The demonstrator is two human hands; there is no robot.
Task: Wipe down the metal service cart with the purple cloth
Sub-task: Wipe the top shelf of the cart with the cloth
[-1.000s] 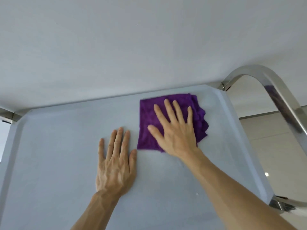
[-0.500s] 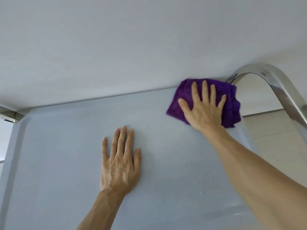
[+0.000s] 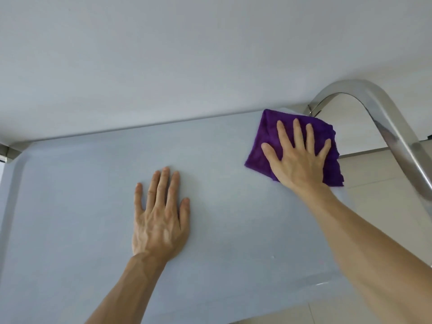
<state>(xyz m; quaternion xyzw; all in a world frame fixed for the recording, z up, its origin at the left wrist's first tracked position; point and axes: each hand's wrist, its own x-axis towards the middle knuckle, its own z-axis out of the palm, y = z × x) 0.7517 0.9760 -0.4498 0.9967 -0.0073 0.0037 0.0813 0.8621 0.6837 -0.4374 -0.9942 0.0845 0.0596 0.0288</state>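
At far right corner of cart top: right hand, fingers spread flat, presses purple cloth beside the handle. Left hand flat, bracing mid-tray. Step: wiping top. Next probably sweep toward the left side; rim likely needs firm pressure.

Soft, even, cool light fills the view, and no source shows. The left hand casts only a faint shadow on the cart top. Bright glare streaks the chrome handle at two o'clock. Wide-angle distortion bows the edges; the near forearms look slightly soft.
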